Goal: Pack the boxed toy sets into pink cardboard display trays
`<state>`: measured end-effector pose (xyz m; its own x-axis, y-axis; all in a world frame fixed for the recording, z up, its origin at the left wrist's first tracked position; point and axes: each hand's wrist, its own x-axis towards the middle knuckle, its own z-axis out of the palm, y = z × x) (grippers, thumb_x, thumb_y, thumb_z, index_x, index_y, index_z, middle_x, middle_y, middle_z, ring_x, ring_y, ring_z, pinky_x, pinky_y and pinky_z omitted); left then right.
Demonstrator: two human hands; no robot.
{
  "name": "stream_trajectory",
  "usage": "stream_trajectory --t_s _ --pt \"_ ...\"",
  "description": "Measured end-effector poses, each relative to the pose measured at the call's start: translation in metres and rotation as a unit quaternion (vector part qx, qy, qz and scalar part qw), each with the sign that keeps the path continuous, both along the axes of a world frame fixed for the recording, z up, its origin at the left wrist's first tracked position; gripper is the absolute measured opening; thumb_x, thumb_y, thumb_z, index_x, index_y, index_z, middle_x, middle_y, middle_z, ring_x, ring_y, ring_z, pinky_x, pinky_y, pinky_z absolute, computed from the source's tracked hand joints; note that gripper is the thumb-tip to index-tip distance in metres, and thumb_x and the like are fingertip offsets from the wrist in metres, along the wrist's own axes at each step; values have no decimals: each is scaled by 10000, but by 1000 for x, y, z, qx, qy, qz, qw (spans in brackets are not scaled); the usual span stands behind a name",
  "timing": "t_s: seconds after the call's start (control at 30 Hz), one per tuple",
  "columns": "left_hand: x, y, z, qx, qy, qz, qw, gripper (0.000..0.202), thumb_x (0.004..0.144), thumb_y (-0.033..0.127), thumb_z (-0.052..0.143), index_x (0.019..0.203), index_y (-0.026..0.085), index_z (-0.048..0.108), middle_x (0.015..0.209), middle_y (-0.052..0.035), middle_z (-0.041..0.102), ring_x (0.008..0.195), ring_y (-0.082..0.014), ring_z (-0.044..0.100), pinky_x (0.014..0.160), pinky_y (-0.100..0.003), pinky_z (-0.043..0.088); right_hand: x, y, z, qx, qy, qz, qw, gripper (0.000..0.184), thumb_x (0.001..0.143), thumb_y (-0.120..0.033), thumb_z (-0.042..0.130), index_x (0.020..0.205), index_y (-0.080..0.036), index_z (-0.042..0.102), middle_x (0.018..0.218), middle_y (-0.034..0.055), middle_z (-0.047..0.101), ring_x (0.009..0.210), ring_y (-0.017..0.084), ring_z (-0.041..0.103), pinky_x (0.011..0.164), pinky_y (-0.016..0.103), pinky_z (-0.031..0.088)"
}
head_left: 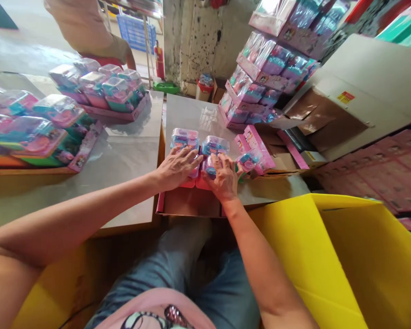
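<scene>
Left hand point(178, 168) is spreading loosely, right hand point(225, 178) half-curling, both touching clear-lidded plastic boxes point(215, 145) sitting far-side in cardboard tray point(192, 203); can't tell grip. Uneven pushing might be tipping one nearward.

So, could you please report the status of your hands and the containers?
Left hand and right hand on clear-lidded containers. Containers sit in cardboard tray. One more container just outside tray, by right hand.
</scene>
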<state>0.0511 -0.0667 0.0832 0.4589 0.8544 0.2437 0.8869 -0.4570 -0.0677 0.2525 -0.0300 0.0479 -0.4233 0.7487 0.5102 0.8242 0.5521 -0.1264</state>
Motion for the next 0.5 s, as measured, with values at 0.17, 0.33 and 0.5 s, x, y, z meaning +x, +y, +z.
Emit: stream_trajectory --t_s 0.17,0.33,0.5 --pt "15 5 3 9 14 8 1000 494 952 184 393 1437 118 457 1448 -179 470 1311 -361 409 1107 -555 304 -9 1 -4 26 0 -21 999 533 951 -480 502 1418 -222 510 1423 126 513 1334 320 385 1117 509 250" --pt "11 13 -12 37 17 -31 999 506 972 197 334 1448 89 468 1473 -175 468 1329 -359 393 1138 -534 278 -2 9 -7 46 -29 -1 998 638 954 -541 431 1473 -171 421 1437 153 500 1340 324 398 1089 497 326" --pt "2 1 -17 57 93 -6 994 577 967 279 339 1532 176 388 1582 -140 344 1419 -363 345 1115 -549 336 9 15 -17 90 -48 48 994 737 934 -580 334 1502 -111 354 1375 241 512 1300 391 440 1002 573 404"
